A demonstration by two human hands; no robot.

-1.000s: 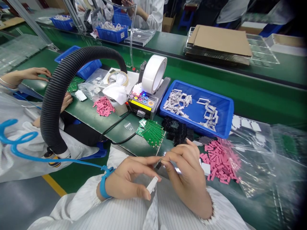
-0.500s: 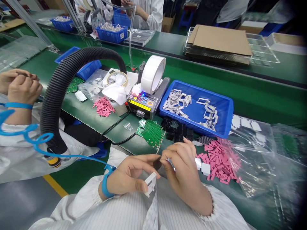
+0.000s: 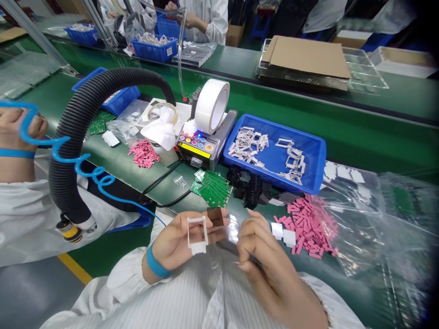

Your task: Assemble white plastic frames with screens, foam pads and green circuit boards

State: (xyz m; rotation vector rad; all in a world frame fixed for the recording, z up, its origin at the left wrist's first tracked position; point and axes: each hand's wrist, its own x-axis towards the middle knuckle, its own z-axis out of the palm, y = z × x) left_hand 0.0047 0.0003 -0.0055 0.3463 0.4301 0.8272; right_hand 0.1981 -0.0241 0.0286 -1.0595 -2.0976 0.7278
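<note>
My left hand [image 3: 176,240] is turned palm up with a blue wrist strap on. A small white plastic frame [image 3: 197,250] is held upright in it, by the thumb. A dark brown square plate [image 3: 215,216] rests at its fingertips. To the right, my right hand [image 3: 265,256] is curled and blurred by motion. A shiny clear strip of film [image 3: 232,229] shows between the hands, near the right fingers, which seem to pinch it. Something dark and thin lies against the right fingers, too blurred to name.
A blue bin [image 3: 274,153] holds white frames. Green circuit boards [image 3: 214,188], black parts [image 3: 252,187] and pink strips [image 3: 310,224] lie before me. A tape dispenser [image 3: 202,141] stands behind. A black hose [image 3: 68,119] arches at left, near a co-worker's hand [image 3: 20,130].
My right hand has drawn away from the left, rightward and down, with the film showing between them. My left hand has opened upward, turning the frame and plate face-on. The view has shifted slightly.
</note>
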